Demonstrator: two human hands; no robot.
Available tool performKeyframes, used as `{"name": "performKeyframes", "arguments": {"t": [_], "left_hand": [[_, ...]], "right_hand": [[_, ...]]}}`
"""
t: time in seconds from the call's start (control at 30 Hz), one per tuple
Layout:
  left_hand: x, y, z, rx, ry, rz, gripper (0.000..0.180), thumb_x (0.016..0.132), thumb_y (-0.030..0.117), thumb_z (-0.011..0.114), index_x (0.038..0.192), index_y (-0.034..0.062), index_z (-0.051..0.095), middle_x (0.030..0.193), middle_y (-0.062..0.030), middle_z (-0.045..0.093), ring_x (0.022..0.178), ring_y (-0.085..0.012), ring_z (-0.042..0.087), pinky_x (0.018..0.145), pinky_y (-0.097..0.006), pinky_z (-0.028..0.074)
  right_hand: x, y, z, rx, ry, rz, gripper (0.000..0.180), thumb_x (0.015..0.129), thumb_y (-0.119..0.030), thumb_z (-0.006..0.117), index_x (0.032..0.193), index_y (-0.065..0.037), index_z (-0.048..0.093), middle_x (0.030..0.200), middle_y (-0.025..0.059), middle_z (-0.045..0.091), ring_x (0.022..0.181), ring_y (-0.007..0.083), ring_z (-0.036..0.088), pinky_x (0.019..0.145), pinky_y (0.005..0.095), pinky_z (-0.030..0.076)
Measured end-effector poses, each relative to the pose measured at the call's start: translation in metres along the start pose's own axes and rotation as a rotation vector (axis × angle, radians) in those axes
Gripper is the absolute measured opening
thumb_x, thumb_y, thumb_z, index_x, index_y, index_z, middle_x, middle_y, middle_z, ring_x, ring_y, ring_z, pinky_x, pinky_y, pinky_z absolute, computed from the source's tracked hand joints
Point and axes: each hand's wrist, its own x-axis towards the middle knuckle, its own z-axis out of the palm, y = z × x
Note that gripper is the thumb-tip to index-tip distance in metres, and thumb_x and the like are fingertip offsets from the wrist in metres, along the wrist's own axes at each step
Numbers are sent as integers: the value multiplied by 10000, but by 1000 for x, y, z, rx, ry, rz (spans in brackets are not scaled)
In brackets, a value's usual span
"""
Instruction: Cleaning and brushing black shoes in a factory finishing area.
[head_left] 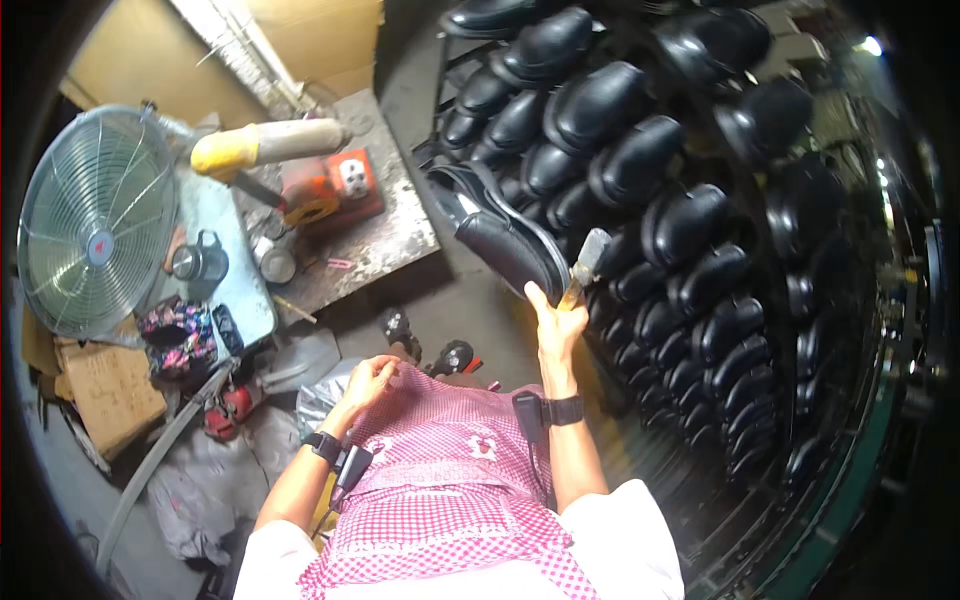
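Observation:
My right hand (558,325) is raised at the centre right. It grips a black leather shoe (512,250) by one end, the shoe's opening turned up and away from me. The same hand also has a short flat tool (590,258) with a whitish end and a brownish handle, standing up beside the shoe. My left hand (372,385) is held low at the pink checked apron (440,420), fingers curled together. Whatever may be between those fingers is hidden.
A rack of black shoes (690,225) fills the right side in many rows. At the left are a round fan (98,220), a worn worktable (385,235) with an orange machine (315,195), a metal mug (200,258) and a cardboard box (108,392). A yellow-tipped duct (265,145) overhangs the table.

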Motion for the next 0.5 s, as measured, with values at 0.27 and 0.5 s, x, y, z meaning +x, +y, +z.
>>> {"name": "performKeyframes", "arguments": {"t": [0.27,0.5], "left_hand": [[-16,-50,-40,-464,282,-374,295,885,198,442,1077,-8,531,852,-86,617,521,-102,547,458,-208,435],[-10,-73,-59,-547,385,-425,268,894,175,413,1067,13,540,862,-81,625,549,-106,563,457,-209,432]], "right_hand": [[27,17,128,-48,-72,-24,672,638,-116,770,1172,96,423,1131,162,522,1033,209,493,923,285,352],[41,17,213,-201,-68,-123,639,618,-185,783,1144,24,486,1030,157,584,946,222,550,836,311,407]]}}
